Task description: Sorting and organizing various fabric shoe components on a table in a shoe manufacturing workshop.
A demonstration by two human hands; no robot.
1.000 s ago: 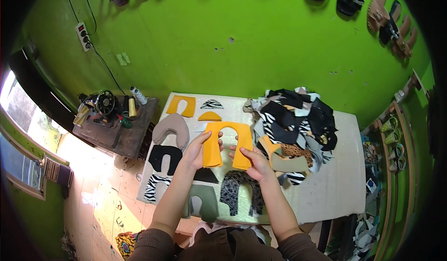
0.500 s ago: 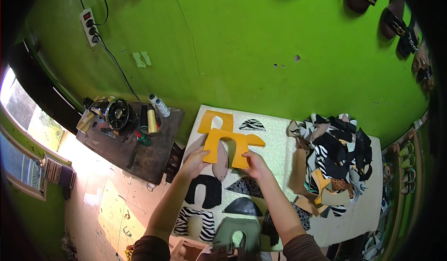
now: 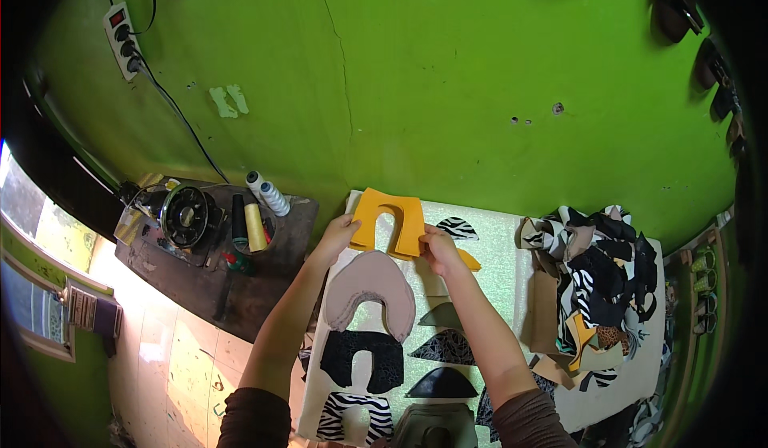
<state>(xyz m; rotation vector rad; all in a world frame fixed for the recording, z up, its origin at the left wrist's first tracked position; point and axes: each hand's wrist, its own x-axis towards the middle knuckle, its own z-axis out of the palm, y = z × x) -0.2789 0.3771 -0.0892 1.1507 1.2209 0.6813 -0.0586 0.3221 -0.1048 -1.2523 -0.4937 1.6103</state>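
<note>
Orange U-shaped cutout (image 3: 390, 222), seemingly between both hands

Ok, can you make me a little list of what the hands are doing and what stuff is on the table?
left hand: grips the left edge of the orange U-shaped piece
right hand: pinches the right leg of the same piece
below the hands: beige U-shaped piece, then a black one, then a zebra-striped one
middle column: dark wedge-shaped pieces
right end of table: heap of cut scraps, black, zebra and tan
side bench: sewing machine, thread cones
wall: green, power strip
</note>
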